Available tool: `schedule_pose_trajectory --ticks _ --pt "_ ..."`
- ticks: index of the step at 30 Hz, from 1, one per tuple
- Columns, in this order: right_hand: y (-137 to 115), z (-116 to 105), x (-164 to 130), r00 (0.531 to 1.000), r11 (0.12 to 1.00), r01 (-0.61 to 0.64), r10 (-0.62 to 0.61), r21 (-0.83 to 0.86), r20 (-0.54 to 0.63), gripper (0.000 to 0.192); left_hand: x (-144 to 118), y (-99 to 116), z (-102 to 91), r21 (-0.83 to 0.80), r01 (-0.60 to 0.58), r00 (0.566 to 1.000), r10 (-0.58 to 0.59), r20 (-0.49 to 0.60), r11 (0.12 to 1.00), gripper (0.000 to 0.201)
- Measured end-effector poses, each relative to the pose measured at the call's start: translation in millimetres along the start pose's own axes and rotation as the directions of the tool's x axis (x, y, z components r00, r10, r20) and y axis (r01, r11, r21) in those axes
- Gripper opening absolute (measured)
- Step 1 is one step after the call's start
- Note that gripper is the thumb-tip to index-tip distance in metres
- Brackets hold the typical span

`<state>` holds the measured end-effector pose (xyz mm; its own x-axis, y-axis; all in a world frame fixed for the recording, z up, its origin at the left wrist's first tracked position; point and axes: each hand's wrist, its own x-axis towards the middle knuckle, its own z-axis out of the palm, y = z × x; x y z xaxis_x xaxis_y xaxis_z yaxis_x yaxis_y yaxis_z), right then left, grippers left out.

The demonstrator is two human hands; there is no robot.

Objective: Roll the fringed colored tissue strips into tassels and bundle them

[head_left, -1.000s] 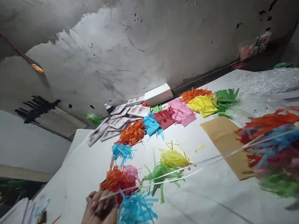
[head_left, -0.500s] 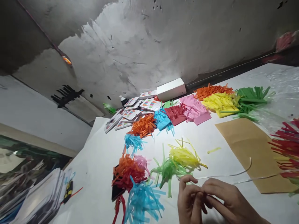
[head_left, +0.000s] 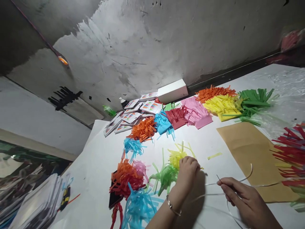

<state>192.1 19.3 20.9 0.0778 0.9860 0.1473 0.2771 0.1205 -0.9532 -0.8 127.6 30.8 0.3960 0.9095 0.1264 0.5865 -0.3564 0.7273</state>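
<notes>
On the left of the tabletop (head_left: 88, 181), orange and red tassels (head_left: 121, 178) lie clustered, with a blue tassel (head_left: 140, 206) just beside them, then a green tassel (head_left: 166, 175). No ribbon visible through these; judged not yet threaded. Yellow tassel (head_left: 175, 157) adjoins the green one; left hand (head_left: 189, 167) is over its right end, fingers curled, underside hidden, so cannot tell whether it grips. Behind, fringed paper (head_left: 196, 113) sits in a row, apparently unrolled, probably work left for later. Right hand (head_left: 240, 194) pinches a thin dark needle (head_left: 218, 178). White ribbon (head_left: 268, 184) runs over the brown envelope (head_left: 247, 143) towards a red-topped bundle (head_left: 288, 156), cut off by the view; likely the finished portion, count unreadable.
</notes>
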Motion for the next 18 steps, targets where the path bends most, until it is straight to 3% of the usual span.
schedule_pose_trajectory --ticks 3,5,6,8,10,14,15,16,18 --pt "3 -2 5 0.998 0.999 0.038 -0.037 -0.027 0.048 0.029 -22 16 -28.1 -0.112 0.063 0.993 -0.074 -0.094 0.992 0.007" --pt "-3 -2 6 0.992 0.994 0.099 -0.095 -0.047 0.084 0.024 -42 32 -43.4 -0.344 0.125 0.979 -0.172 -0.111 0.931 0.015" --pt "-8 -2 6 0.986 0.987 0.151 -0.146 -0.059 0.085 0.02 -52 41 -46.7 -0.506 0.158 0.968 -0.233 -0.09 0.848 0.021" --pt "-22 -1 4 0.958 0.955 0.283 -0.278 -0.093 0.067 0.015 -66 55 -43.0 -0.786 0.205 0.943 -0.332 0.0 0.582 0.031" --pt "-35 1 1 0.918 0.908 0.395 -0.395 -0.139 0.035 0.013 -75 63 -30.2 -0.906 0.207 0.923 -0.381 0.056 0.369 0.036" --pt "-41 1 -3 0.901 0.875 0.431 -0.429 -0.221 0.058 0.019 -85 54 -15.9 -0.955 0.223 0.891 -0.439 0.118 0.195 0.041" --pt "-38 0 -3 0.907 0.875 0.419 -0.415 -0.242 0.069 0.02 -88 47 -21.1 -0.943 0.26 0.884 -0.445 0.147 0.205 0.044" --pt "-33 -1 -3 0.913 0.876 0.405 -0.4 -0.261 0.075 0.021 -91 39 -30.5 -0.908 0.317 0.876 -0.451 0.17 0.275 0.045" --pt "-23 -2 -3 0.921 0.876 0.388 -0.381 -0.287 0.084 0.021 -99 22 -59.4 -0.647 0.443 0.864 -0.487 0.125 0.62 0.037"
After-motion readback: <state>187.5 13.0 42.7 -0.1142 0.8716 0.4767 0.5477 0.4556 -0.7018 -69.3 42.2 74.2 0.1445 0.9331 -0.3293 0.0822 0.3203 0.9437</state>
